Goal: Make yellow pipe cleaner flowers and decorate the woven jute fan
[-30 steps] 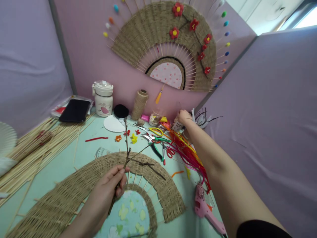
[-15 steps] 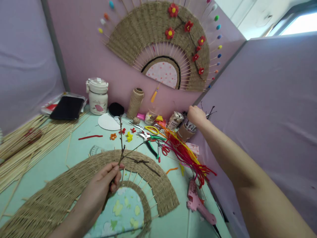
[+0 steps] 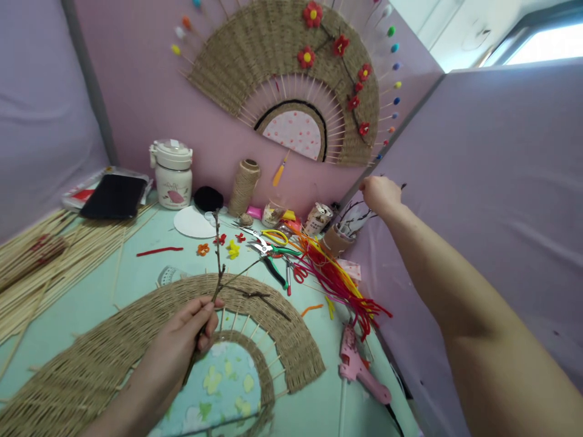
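Note:
My left hand (image 3: pixel 194 331) is closed around a thin brown branched twig (image 3: pixel 219 267), held upright over the woven fan (image 3: pixel 296 340) on the table. Another dark twig piece (image 3: pixel 273 303) lies across the fan's woven band. Below my left hand is the fan's green-and-blue floral cloth (image 3: pixel 223 382). My right hand (image 3: pixel 381 194) reaches to the back right, above a brown holder (image 3: pixel 337 241) with dark twigs (image 3: pixel 359 218) in it. Its fingers are closed at the twigs' upper ends; what they grip is too small to make out.
A pink glue gun (image 3: pixel 362 367) lies at the right, near red and yellow pipe cleaners (image 3: pixel 330 276). Pliers (image 3: pixel 276 270) and scissors are mid-table. A white jar (image 3: pixel 173 176) and twine spool (image 3: pixel 245 187) stand behind; thin sticks (image 3: pixel 68 255) lie left. A decorated fan (image 3: pixel 273 42) hangs above.
My right hand has moved right and slightly up from the holder, uncovering more of the twigs. My left hand keeps its twig. The whole view has shifted slightly.

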Demonstrator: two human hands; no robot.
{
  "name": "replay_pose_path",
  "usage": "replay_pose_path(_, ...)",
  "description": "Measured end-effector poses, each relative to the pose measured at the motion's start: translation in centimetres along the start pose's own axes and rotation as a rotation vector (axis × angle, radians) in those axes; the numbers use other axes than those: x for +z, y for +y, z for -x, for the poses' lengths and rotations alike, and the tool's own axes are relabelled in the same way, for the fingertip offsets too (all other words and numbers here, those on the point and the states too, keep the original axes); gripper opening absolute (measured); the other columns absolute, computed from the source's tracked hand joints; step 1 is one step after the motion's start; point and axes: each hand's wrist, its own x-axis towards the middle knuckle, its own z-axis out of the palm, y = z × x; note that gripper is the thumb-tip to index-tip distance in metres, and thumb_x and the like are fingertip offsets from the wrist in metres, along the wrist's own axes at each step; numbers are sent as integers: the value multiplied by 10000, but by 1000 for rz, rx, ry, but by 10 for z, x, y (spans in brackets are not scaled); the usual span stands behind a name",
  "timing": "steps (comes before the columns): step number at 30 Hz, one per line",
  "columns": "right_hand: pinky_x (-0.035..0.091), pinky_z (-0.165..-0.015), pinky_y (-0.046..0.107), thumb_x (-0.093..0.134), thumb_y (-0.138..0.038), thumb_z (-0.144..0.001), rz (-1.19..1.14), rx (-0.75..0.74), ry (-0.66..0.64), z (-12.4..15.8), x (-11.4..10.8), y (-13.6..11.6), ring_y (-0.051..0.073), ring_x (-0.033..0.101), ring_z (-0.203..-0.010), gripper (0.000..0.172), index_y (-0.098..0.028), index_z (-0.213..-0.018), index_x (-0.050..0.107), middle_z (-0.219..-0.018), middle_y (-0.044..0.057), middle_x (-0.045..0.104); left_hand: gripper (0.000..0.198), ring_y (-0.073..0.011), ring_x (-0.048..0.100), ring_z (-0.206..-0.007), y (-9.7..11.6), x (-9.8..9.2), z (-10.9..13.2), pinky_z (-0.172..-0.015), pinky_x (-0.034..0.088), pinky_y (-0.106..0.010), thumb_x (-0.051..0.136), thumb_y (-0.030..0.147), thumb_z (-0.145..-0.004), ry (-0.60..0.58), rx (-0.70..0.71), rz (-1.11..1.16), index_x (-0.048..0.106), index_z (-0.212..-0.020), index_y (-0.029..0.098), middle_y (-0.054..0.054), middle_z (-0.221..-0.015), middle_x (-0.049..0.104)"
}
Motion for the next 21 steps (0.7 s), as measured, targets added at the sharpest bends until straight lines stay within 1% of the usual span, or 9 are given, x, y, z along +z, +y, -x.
replay_pose_path(3,433,-680,305,454,-141,-791,-25,-10,135,-3,-4,9,222,612,-841,345,-207,-1079,633,-935,111,671,295,-60,315,-467,1,0,-1,-431,273,-156,626,403,-713,1,-3,6,530,-881,179,53,-566,423)
replay_pose_path(6,413,-672,290,429,-136,-804,-47,-53,198,-6,-7,17,208,596,-812,386,-212,-1148,586,-907,99,667,305,-63,318,-467,1,0,-2,-426,266,-157,631,398,-708,-1,-5,15,539,-897,178,51,-565,425)
replay_pose_path(9,404,-669,301,417,-172,-838,-65,-79,234,-7,-12,22,217,588,-809,347,-204,-1138,587,-899,106,658,305,-63,323,-470,1,0,-1,-429,272,-157,639,387,-705,-3,-4,21,539,-906,181,51,-572,425)
replay_pose_path(12,408,-684,321,403,-218,-874,-112,-76,293,-6,-18,20,232,584,-840,310,-183,-1112,598,-917,125,652,284,-58,325,-464,1,1,0,-423,271,-155,641,386,-707,-3,6,23,540,-876,182,54,-569,422)
replay_pose_path(14,414,-708,329,404,-235,-884,-172,-89,345,-3,-25,16,238,581,-880,301,-174,-1105,599,-948,130,651,262,-53,321,-455,1,2,0,-417,273,-152,639,389,-710,-3,17,33,538,-825,177,53,-560,421)
replay_pose_path(16,424,-740,335,409,-239,-887,-267,-135,389,3,-34,8,236,580,-922,292,-177,-1105,592,-985,122,652,244,-49,318,-448,1,2,1,-413,285,-153,640,380,-714,-7,26,74,537,-789,171,52,-550,420)
replay_pose_path(18,437,-773,338,406,-236,-890,-404,-211,418,11,-43,-3,220,586,-946,282,-183,-1106,579,-1003,103,655,219,-49,330,-450,2,2,1,-409,301,-155,645,348,-716,-17,34,164,546,-798,171,48,-562,431)
replay_pose_path(21,461,-800,333,418,-242,-887,-670,-306,455,33,-55,-27,185,608,-929,268,-186,-1113,549,-979,74,662,161,-34,321,-449,5,-2,1,-387,275,-142,648,266,-729,-41,57,344,553,-807,162,39,-612,457)
